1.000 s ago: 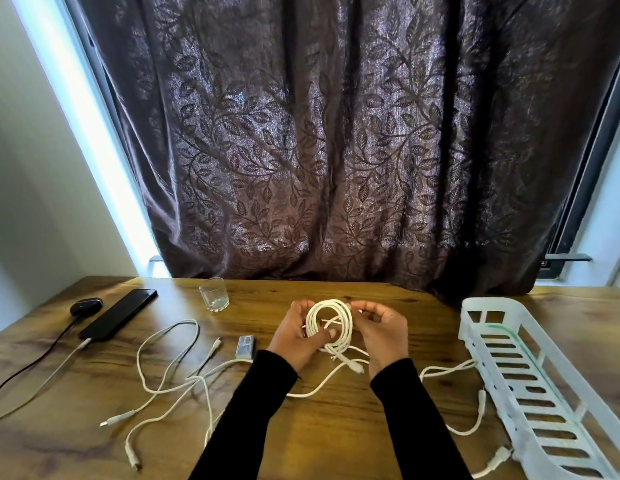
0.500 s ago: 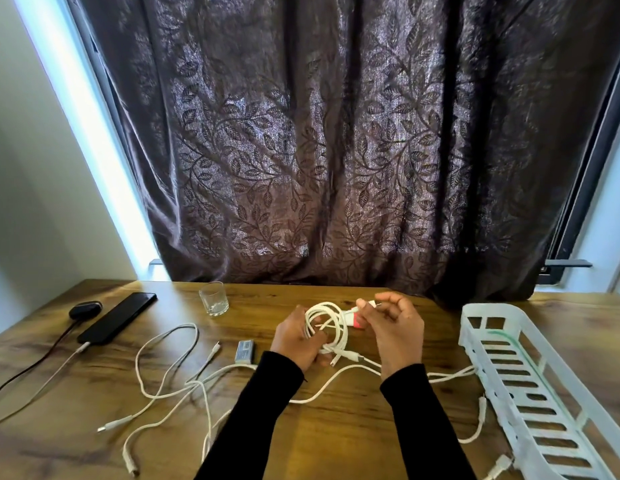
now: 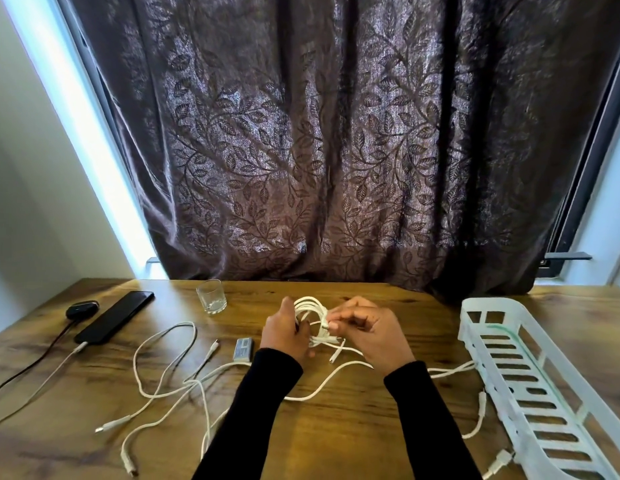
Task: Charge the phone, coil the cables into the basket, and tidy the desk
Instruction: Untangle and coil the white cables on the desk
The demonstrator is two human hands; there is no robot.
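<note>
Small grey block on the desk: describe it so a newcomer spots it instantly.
On the wooden desk, look just left of the left hand. The small grey block lies flat among loose white cables; it is the only boxy, silvery thing there, unlike the round glass behind it.

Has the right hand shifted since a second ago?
Yes. The right hand has reached in toward the coiled white cable, away from the white basket.

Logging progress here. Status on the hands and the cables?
Left hand grips the coiled cable; right hand pinches its end. Basket has no cable in it. Loose cables on the desk; phone plugged in.
</note>
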